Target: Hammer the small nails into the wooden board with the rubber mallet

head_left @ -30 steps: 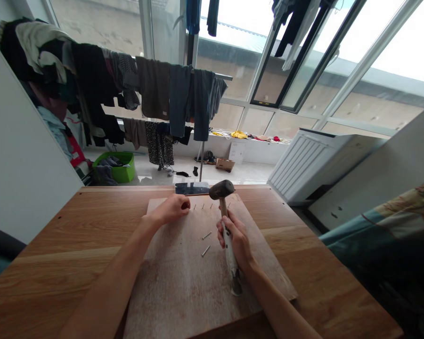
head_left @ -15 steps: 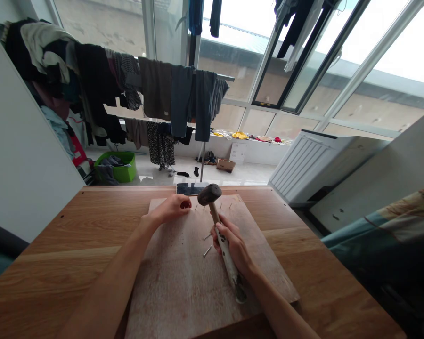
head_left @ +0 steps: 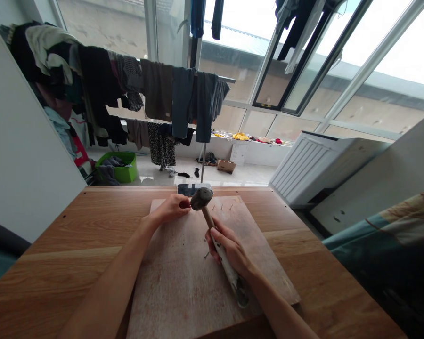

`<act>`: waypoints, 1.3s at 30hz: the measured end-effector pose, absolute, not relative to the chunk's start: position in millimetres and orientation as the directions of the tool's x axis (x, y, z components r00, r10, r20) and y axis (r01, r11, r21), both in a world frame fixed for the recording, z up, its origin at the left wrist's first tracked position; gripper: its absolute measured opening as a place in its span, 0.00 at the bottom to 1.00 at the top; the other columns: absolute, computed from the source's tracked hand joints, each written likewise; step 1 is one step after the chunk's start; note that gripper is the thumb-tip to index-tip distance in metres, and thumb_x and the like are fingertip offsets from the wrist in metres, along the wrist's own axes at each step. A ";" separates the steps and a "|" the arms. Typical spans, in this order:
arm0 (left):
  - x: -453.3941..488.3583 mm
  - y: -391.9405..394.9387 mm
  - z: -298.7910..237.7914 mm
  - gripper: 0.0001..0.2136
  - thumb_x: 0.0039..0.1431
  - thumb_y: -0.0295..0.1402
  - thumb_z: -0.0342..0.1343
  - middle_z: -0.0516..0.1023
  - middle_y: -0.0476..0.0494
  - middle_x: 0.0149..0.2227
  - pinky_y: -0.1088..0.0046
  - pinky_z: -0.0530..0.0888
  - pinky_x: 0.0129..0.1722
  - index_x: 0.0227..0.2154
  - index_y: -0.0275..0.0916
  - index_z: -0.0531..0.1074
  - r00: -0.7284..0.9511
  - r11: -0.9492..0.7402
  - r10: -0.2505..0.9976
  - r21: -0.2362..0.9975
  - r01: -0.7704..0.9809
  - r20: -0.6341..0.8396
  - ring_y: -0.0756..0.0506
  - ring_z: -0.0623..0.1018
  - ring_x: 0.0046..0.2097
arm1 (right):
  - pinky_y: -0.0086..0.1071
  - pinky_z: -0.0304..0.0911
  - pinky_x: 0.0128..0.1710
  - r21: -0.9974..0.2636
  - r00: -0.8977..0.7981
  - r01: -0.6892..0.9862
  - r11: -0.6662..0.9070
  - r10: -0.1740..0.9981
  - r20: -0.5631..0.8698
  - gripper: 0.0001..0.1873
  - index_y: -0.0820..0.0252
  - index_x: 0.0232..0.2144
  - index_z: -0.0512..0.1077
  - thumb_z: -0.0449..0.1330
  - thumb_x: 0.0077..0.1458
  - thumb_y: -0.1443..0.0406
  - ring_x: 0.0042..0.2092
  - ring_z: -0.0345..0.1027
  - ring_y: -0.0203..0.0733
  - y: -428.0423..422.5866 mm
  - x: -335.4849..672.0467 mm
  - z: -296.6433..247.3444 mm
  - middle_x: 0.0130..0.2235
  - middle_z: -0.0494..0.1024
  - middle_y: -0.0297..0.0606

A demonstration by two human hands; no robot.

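Note:
My right hand (head_left: 229, 242) is wrapped around the handle of a hammer (head_left: 226, 263) with worn white paint on its grip. The dark hammer head (head_left: 201, 198) is close to the fingertips of my left hand (head_left: 175, 207). That hand rests near the far edge of a wooden board (head_left: 169, 282), thumb and finger pinched together; whatever is between them is hidden. Several thin nails (head_left: 222, 206) stand upright in a row along the board's far side, partly covered by the hammer. A loose nail (head_left: 207, 255) lies beside my right hand.
The board lies on a wood-grain table (head_left: 74, 245). Behind its far edge is a dark, flat phone-like object (head_left: 189, 189). Beyond the table are a clothes rack with hanging laundry (head_left: 157, 89), a green basket (head_left: 127, 172) and a white ribbed panel (head_left: 300, 160) at right.
The hammer head has shifted left and slightly down, toward my left fingertips. My right hand moved a little left with it, covering more of the loose nails. My left hand stays nearly still.

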State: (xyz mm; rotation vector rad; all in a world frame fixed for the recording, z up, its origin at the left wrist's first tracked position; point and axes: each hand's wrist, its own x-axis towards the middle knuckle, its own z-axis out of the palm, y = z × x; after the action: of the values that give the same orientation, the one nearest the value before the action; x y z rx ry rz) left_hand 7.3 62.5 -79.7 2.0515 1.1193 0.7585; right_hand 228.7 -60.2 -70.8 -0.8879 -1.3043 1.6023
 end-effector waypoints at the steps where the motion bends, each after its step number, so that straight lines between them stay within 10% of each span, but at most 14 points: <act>1: 7.0 62.6 -79.9 0.07 0.49 0.33 0.55 0.70 0.52 0.24 0.76 0.64 0.29 0.27 0.36 0.76 0.469 -0.412 0.867 0.774 0.480 0.171 0.50 0.69 0.28 | 0.23 0.51 0.14 -0.983 -0.376 -0.172 -0.070 0.927 0.000 0.23 0.56 0.57 0.67 0.57 0.63 0.54 0.18 0.59 0.26 -60.2 228.1 -71.7 0.31 0.69 0.30; 39: 13.0 46.9 -40.4 0.07 0.51 0.36 0.60 0.73 0.50 0.26 0.75 0.63 0.27 0.26 0.38 0.72 0.513 -0.481 0.843 0.650 0.588 0.160 0.49 0.70 0.29 | 0.23 0.51 0.13 -0.981 -0.145 -0.194 0.025 0.988 0.054 0.20 0.58 0.51 0.70 0.59 0.60 0.55 0.17 0.57 0.27 -60.4 223.5 -67.8 0.29 0.68 0.28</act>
State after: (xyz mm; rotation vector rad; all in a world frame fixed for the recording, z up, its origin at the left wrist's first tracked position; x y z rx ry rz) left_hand 13.0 46.9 -40.4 2.2308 1.1669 0.6401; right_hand 223.5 -60.4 -67.8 -0.9621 -1.1894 1.3726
